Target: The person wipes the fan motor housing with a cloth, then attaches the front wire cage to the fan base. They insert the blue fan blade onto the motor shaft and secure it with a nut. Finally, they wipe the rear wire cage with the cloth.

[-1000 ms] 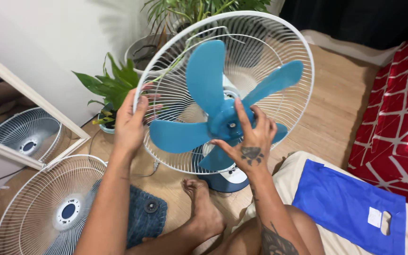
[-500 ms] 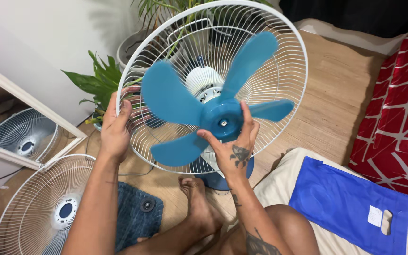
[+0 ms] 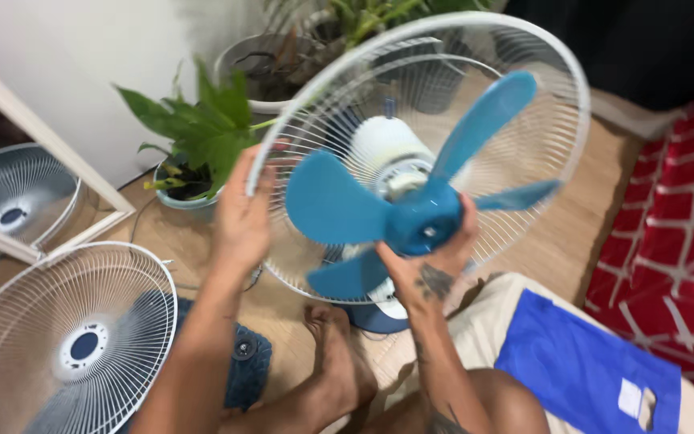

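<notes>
The blue fan blade (image 3: 411, 205) is clasped at its hub by the right hand (image 3: 435, 269); the white rear guard (image 3: 556, 96) rim is gripped by the left hand (image 3: 242, 217).

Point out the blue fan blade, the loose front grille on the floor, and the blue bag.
blue fan blade (image 3: 426, 219), head view, hub.
front grille (image 3: 66, 345), head view, wires beside centre.
blue bag (image 3: 580, 362), head view, middle.

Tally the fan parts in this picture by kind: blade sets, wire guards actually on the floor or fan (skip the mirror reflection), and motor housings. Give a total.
Blue fan blade set: 1, held at the hub by the right hand
White wire guards: 2, rear guard gripped by the left hand, front guard on the floor
White motor housing: 1
Total: 4
</notes>
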